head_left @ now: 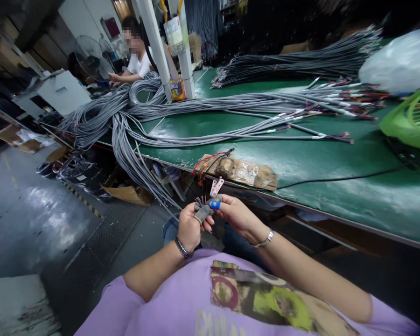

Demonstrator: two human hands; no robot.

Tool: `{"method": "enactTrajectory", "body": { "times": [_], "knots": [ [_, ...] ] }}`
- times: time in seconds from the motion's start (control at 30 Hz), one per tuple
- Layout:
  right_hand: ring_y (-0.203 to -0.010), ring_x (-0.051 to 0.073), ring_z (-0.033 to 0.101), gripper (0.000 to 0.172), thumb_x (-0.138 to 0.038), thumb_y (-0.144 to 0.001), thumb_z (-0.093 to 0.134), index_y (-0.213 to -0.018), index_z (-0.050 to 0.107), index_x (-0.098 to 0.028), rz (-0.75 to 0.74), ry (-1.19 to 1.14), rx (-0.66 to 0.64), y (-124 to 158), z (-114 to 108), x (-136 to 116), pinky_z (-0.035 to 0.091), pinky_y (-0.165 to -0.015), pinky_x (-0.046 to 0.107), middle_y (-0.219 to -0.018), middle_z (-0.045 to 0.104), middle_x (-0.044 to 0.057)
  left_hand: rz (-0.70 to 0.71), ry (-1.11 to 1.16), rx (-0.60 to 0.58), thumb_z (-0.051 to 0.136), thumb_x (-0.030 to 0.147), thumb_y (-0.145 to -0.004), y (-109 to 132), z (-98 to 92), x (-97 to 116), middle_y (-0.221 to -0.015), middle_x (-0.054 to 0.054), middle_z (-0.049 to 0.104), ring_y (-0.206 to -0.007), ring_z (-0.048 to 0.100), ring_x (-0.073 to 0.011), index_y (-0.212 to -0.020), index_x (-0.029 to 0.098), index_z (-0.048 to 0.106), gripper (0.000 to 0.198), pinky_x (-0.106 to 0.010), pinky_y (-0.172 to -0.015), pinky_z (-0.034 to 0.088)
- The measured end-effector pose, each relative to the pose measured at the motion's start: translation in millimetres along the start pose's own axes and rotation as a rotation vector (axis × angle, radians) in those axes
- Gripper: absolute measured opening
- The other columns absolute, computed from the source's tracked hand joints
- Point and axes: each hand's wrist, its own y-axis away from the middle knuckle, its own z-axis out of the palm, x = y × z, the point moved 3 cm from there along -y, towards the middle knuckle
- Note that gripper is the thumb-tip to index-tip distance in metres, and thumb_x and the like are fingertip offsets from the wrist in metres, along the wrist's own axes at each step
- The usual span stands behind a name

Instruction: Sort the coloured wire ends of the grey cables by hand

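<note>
On the near side of the wooden board (pixel 266 177), the left hand (pixel 190 226) pinches coloured wires (pixel 200 201), their tips pointing toward the board; the right hand (pixel 231 212) is narrowed just beside them, its hold unclear.

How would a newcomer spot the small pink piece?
Start at the green table and find the wooden board along its near edge. Below the board's left half, by the right hand, is the pink piece. Its pale pink sets it apart from the brown board and blue finger wrap.
</note>
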Motion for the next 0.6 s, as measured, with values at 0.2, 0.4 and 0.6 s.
{"method": "enactTrajectory", "body": {
  "times": [0.2, 0.4, 0.6],
  "knots": [
    [-0.061, 0.011, 0.053, 0.037, -0.053, -0.069, 0.07, -0.074, 0.065, -0.017, 0.108, -0.246, -0.049, -6.8, -13.4, 8.8, 0.046, -0.063, 0.026, -0.07, 0.062, 0.001, 0.023, 0.065, 0.03, 0.067, 0.036, -0.07, 1.9, 1.8, 13.3, -0.048, 0.002, 0.058, -0.033, 0.045, -0.0053, -0.064, 0.014, 0.056, 0.025, -0.017, -0.034, 0.028],
    [-0.061, 0.011, 0.055, 0.041, -0.058, -0.077, 0.06, -0.082, 0.067, -0.018, 0.062, -0.314, -0.039, -24.3, -11.7, -4.9, 0.048, -0.059, 0.024, -0.07, 0.063, 0.002, 0.017, 0.106, 0.0, 0.067, 0.035, -0.068, -2.5, 12.5, 17.5, -0.049, 0.001, 0.059, -0.033, 0.044, -0.005, -0.065, 0.014, 0.057, 0.023, -0.017, -0.034, 0.027],
    [-0.054, 0.01, 0.052, 0.035, -0.051, -0.069, 0.072, -0.067, 0.065, -0.017, -0.031, -0.365, 0.024, -30.6, -2.0, -4.7, 0.045, -0.053, 0.023, -0.061, 0.061, -0.001, 0.006, 0.111, 0.011, 0.064, 0.03, -0.068, -10.8, 15.3, 11.0, -0.048, 0.001, 0.06, -0.033, 0.045, -0.0053, -0.066, 0.014, 0.058, 0.016, -0.017, -0.034, 0.025]
  ]
}}
